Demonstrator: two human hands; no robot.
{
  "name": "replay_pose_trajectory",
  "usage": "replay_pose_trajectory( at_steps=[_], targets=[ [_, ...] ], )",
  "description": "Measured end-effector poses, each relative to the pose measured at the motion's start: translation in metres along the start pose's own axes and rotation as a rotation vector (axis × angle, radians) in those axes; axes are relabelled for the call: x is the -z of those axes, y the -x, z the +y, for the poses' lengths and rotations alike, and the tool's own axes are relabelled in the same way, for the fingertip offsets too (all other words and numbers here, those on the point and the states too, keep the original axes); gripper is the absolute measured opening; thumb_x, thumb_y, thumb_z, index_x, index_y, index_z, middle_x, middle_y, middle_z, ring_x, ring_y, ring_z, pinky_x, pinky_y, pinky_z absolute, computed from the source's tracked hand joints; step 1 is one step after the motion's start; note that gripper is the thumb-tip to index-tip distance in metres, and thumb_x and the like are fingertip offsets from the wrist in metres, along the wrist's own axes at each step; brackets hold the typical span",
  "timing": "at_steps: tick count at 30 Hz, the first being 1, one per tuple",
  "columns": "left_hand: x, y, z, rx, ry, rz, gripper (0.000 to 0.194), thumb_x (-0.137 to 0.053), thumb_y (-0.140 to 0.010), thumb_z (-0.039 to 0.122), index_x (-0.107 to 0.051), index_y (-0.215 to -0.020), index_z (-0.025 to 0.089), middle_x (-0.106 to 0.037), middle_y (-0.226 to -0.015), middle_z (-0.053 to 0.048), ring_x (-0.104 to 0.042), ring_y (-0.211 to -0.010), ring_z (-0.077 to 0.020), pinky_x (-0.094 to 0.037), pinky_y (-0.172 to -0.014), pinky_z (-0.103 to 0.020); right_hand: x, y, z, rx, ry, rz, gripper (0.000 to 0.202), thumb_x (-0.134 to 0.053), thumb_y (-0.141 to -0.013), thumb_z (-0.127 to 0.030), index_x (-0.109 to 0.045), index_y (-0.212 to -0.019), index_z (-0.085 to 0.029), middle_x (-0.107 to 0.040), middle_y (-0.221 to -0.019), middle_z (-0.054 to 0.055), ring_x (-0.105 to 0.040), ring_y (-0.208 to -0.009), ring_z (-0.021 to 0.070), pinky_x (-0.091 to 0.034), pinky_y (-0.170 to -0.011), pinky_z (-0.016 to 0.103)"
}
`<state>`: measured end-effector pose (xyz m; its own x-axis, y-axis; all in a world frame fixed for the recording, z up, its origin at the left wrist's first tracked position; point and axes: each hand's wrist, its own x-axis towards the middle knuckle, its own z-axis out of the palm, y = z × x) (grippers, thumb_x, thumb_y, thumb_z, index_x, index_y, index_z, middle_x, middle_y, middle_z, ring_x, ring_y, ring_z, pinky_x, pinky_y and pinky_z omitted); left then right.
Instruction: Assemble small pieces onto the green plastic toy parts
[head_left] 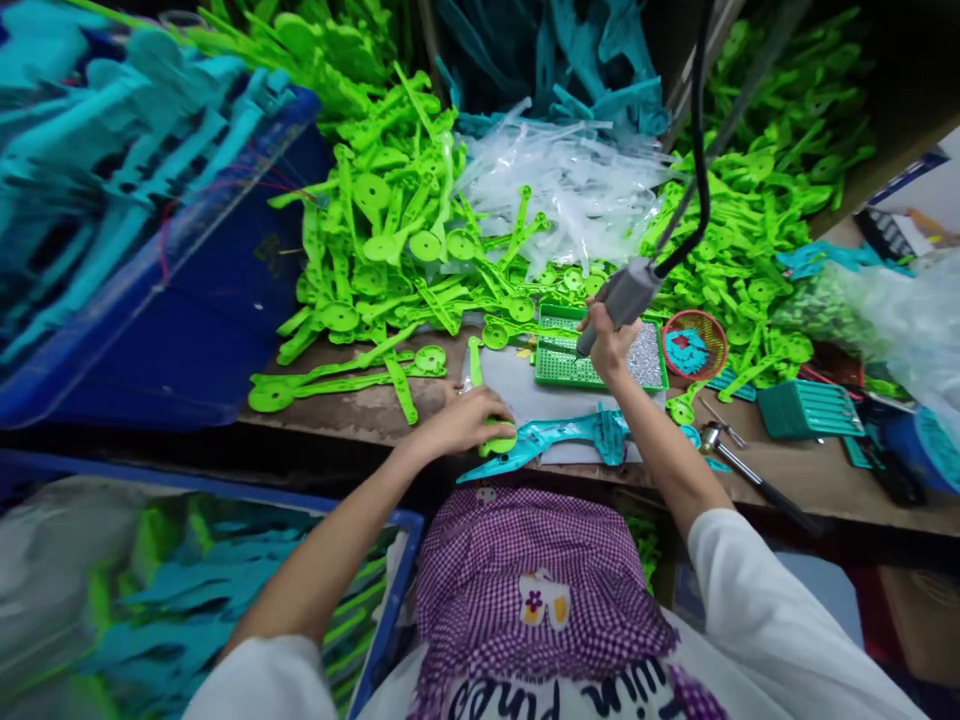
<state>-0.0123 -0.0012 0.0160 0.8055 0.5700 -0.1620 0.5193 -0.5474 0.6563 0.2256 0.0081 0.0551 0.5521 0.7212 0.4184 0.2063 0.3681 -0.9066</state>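
The only view comes from the wearer's head, facing forward and steeply down over the apron [525, 570] onto the desk [375, 408]. Both forearms reach away from it; the desk lies within arm's reach, bins at left.

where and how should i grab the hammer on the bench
Best by the black grip of the hammer, probably from above at the bench's front: it is long and slim, slants toward the front edge, and points away from the thin metal tool near the head.
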Motion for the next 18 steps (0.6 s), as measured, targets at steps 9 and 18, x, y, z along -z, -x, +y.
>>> replay_pose_trajectory(
  at_steps=[9,18],
  targets=[
    [0.0,-0.01,-0.004,0.076,0.059,0.083,0.019,-0.068,-0.077,0.043,-0.076,-0.075,0.026,-0.075,-0.087,-0.007,-0.059,-0.101,-0.0307,-0.028,-0.1,-0.054,0.005,-0.011,0.016,-0.007,0.064,-0.019,0.04,-0.058,-0.072,-0.061,-0.056,-0.072,-0.021,-0.056,-0.061,-0.002,-0.053,-0.046,0.0107,-0.044,-0.047,0.028],
    [0.0,-0.012,-0.002,0.14,0.071,0.116,0.018,-0.072,-0.074,0.044,-0.075,-0.074,0.026,-0.074,-0.088,-0.007,-0.06,-0.1,-0.0297,-0.028,-0.099,-0.056,0.008,-0.01,0.018,-0.039,0.048,0.014,0.042,-0.059,-0.07,-0.063,-0.056,-0.07,-0.021,-0.052,-0.054,-0.004,-0.052,-0.045,0.0114,-0.044,-0.049,0.029]
  ],
)
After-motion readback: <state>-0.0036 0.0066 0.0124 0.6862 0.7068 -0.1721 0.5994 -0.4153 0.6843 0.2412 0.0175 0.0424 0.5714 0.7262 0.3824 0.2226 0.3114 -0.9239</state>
